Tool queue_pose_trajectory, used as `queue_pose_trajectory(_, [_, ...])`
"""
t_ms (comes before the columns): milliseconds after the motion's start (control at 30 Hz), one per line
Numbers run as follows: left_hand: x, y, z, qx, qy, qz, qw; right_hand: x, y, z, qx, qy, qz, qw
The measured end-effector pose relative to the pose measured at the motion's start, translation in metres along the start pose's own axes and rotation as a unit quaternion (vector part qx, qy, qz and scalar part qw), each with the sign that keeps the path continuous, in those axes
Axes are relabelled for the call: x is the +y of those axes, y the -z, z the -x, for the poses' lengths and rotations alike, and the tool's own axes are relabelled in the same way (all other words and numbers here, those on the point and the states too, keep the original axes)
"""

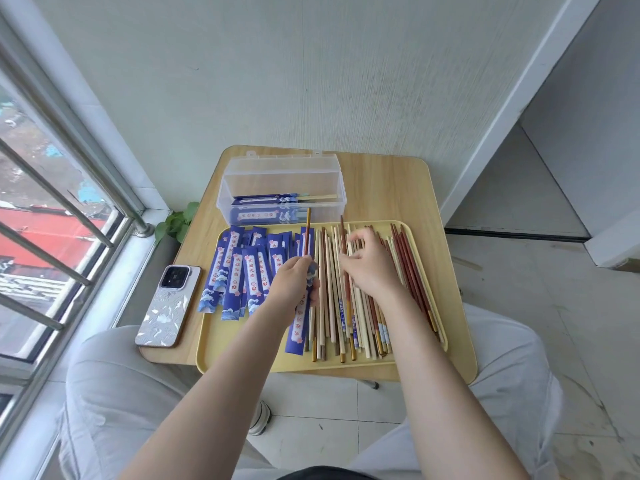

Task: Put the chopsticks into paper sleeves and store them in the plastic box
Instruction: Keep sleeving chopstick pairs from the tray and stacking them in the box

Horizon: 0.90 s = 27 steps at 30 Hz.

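Hidden: lower ends of the loose chopsticks (346, 306) partly covered by the right forearm; fingertips of the left hand (292, 282) not visible from this angle.
Left grip: closed on a blue paper sleeve (300, 320) lying toward the tray's near edge, with a brown chopstick (307, 233) rising past the knuckles toward the tray's far edge.
Right grip: right hand (369, 268) over the chopstick pile at mid-tray, fingers curled, thumb and forefinger pinching a reddish chopstick (343, 237).
Tray: yellow tray (242, 358) overhanging the table's near edge; empty sleeves (242, 271) fanned on its left half, loose chopsticks on its right.
Phone: phone (169, 306) face down at the table's left edge, beside the tray.
Box: clear plastic box (282, 188) behind the tray near the table's far edge, lid open; sleeved chopsticks (273, 199) inside.
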<state>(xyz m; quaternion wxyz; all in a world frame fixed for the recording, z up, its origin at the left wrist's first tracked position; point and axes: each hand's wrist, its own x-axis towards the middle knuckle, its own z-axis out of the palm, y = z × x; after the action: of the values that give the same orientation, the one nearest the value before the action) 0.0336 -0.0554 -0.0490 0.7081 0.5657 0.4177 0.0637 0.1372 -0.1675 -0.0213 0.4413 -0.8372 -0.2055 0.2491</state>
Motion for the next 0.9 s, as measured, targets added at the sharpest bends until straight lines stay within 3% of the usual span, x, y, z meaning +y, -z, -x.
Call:
queue_pose_trajectory(200, [0.002, -0.005, 0.004, -0.021, 0.012, -0.001, 1.0, -0.023, 0.018, 0.004, -0.026, 0.009, -0.233, 0.972])
queue_pose_trajectory(300, [0.003, -0.005, 0.005, -0.034, 0.021, 0.001, 0.999, -0.028, 0.021, 0.003, -0.03, 0.039, -0.285, 0.957])
queue_pose_trajectory(500, [0.003, -0.005, 0.005, -0.065, 0.026, -0.022, 0.997, -0.023, 0.019, -0.001, 0.105, 0.089, -0.221, 0.966])
queue_pose_trajectory(900, [0.007, -0.007, 0.009, -0.144, -0.005, -0.079, 0.986, -0.017, 0.013, -0.009, 0.172, 0.114, -0.123, 0.971])
